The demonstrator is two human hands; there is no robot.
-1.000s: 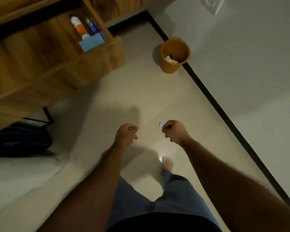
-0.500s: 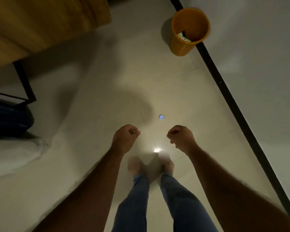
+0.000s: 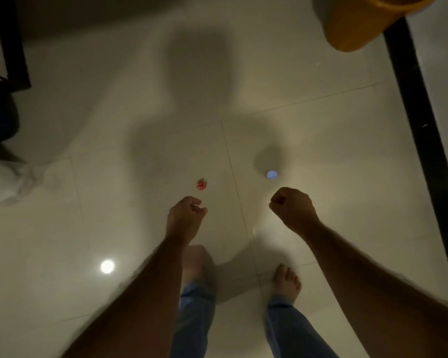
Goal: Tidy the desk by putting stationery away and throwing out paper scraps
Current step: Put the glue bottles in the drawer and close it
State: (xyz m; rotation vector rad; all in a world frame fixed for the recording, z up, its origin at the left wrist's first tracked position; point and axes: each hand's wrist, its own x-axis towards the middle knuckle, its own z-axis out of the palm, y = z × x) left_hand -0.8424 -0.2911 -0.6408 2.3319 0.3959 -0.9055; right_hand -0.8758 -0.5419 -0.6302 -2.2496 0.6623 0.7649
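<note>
Floor: pale glossy tiles [image 3: 321,140], pretty dim, with a round light glare [image 3: 107,266] near left and my own shadow spread across the middle.
Bin: orange bin [image 3: 357,24] far right, cut off by the top edge, sitting right against the black skirting strip [image 3: 422,140] that runs down the right side.
Red bit: tiny red thing [image 3: 201,184] on the tile, just beyond the left hand, can't tell what it is.
Blue bit: small pale-blue dot [image 3: 271,174] on the floor just past the right hand, nothing between it and the bin.
Left hand: left hand [image 3: 184,215] curled loosely, fingertips pinched together; too blurry to tell if anything's in there.
Right hand: right hand [image 3: 292,209] balled into a fist, nothing visible in it.
Feet: bare feet [image 3: 286,282] and jeans cuffs near centre.
Far left: black metal frame leg [image 3: 13,42], something dark below it, white fabric [image 3: 8,182] bunched on the floor.
</note>
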